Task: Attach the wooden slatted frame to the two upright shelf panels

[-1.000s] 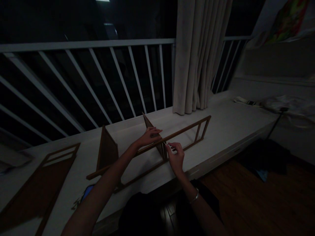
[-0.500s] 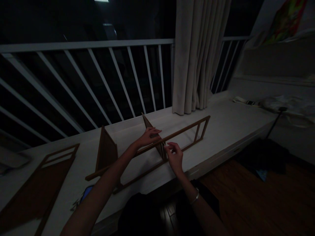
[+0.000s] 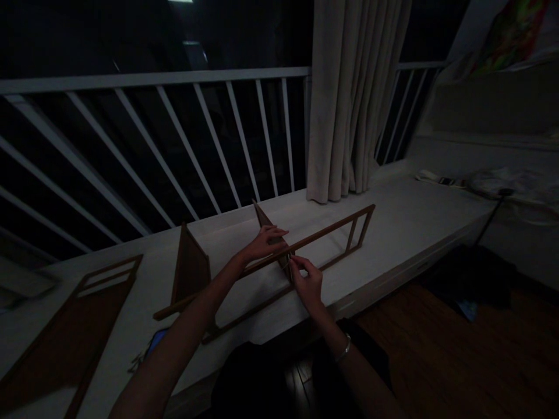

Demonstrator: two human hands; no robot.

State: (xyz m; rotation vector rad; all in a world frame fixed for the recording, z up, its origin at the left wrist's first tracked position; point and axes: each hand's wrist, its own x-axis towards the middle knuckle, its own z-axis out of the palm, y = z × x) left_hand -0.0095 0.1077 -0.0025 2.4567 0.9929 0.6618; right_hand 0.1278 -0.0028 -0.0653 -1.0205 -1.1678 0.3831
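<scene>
A half-built wooden shelf (image 3: 325, 235) lies on its side on the white ledge, with two boards standing up from its ladder-like side frame. My left hand (image 3: 265, 242) rests over the upper rail where the middle board (image 3: 263, 216) meets it, its fingers over the board's edge, gripping the joint. Just right of that joint, my right hand (image 3: 308, 280) pinches a thin, light rod, which looks like a hex key, against the rail. The rod is too small and dim to make out fully. The left board (image 3: 191, 267) stands near my left forearm.
Another wooden panel (image 3: 65, 337) with a slatted end lies at the left. A phone-like blue item (image 3: 156, 340) sits beneath my left forearm. White railings (image 3: 209, 139) and a beige curtain (image 3: 338, 105) run behind the ledge (image 3: 406, 227). Dark cloth (image 3: 471, 279) lies on the floor at right.
My right hand has closed in slightly leftward on the joint, its fingers more tightly pinched, and the thin rod has turned. My left hand and the shelf stay in place.
</scene>
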